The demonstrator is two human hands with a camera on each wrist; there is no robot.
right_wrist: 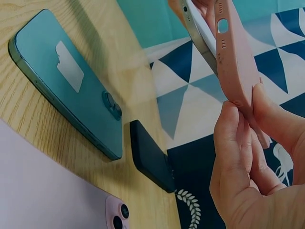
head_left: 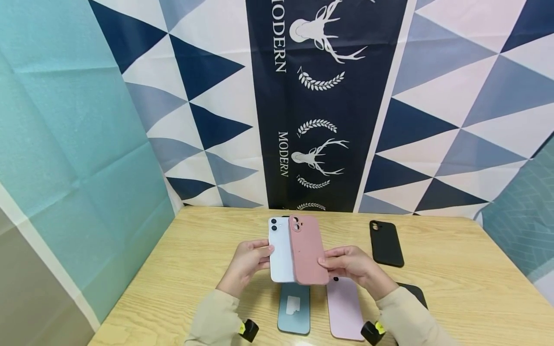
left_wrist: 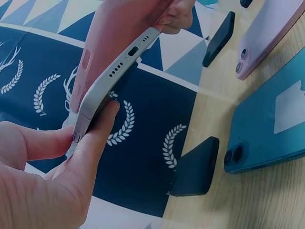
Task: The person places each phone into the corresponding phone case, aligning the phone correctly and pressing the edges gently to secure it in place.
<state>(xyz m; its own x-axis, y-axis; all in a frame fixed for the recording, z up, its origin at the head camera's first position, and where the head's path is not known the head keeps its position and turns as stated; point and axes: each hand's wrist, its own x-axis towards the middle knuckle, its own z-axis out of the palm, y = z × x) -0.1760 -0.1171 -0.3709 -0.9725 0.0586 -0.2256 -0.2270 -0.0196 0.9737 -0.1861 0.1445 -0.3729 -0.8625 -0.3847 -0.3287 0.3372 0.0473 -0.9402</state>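
Note:
Above the table, my left hand [head_left: 250, 262] pinches a white phone [head_left: 280, 250] by its left edge, its two camera lenses at the upper left. My right hand [head_left: 352, 264] grips a pink phone case [head_left: 309, 250] by its lower right side, thumb on the back. The case overlaps the phone's right part in the head view. In the right wrist view the case [right_wrist: 236, 62] stands beside the phone [right_wrist: 202, 43], and a slim gap shows between them. The left wrist view shows the phone's bottom edge [left_wrist: 119, 64] with its charging port.
Below the hands lie a teal phone [head_left: 287, 323] with a white patch and a lilac phone [head_left: 345, 307]. A black phone case [head_left: 386, 242] lies at the right; another black item [head_left: 415, 292] is partly under my right sleeve. A dark phone-shaped item [left_wrist: 195, 169] lies beyond the teal phone.

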